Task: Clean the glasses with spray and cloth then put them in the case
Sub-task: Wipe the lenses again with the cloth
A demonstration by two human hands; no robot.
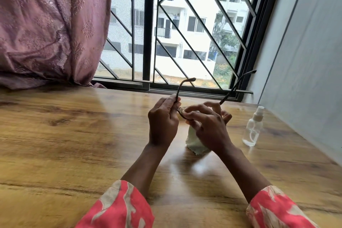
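Note:
Dark-framed glasses (179, 89) are held above the wooden table (74, 135), both temples unfolded and pointing up toward the window. My left hand (162, 122) grips the frame near the left temple hinge. My right hand (207, 126) pinches a pale yellow-green cloth (194, 141) against a lens; the cloth hangs down below my fingers to the table. The lenses are mostly hidden behind my hands. A small clear spray bottle (253, 127) with a white nozzle stands upright on the table, to the right of my right hand. No case is in view.
A window with a black metal grille (185, 33) runs along the table's far edge. A mauve curtain (51, 24) hangs at the far left. A grey wall (305, 61) borders the table on the right.

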